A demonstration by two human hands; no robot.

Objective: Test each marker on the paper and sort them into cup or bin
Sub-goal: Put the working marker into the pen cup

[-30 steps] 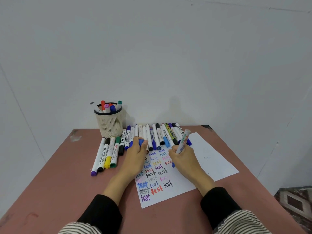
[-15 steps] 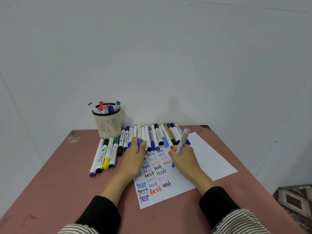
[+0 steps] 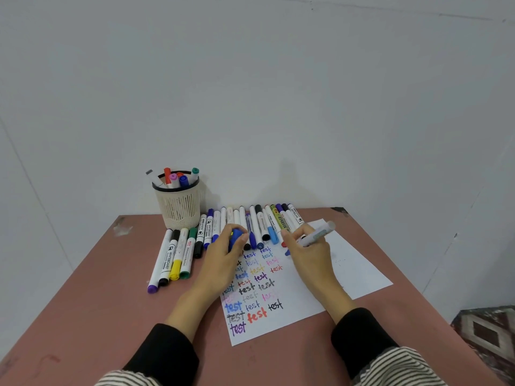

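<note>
My right hand [image 3: 309,250] grips a white marker [image 3: 317,234] in curled fingers, its blue tip down at the paper [image 3: 348,274] on the desk [image 3: 97,316]. My left hand [image 3: 223,252] curls round a blue cap [image 3: 235,239] at the paper's left edge. The mesh cup [image 3: 178,204] at the back left holds red, pink, blue, green and grey-capped markers upright. A row of markers [image 3: 250,224] lies just beyond the paper.

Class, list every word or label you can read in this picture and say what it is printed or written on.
"test": handwritten many times in several colours on the paper.
"WHITEBOARD": on the black-capped marker.
"Whiteboard Marker": on the green-capped marker.
"MARKER": on the yellow-green marker.
Other marker labels: too small or blurred.
</note>
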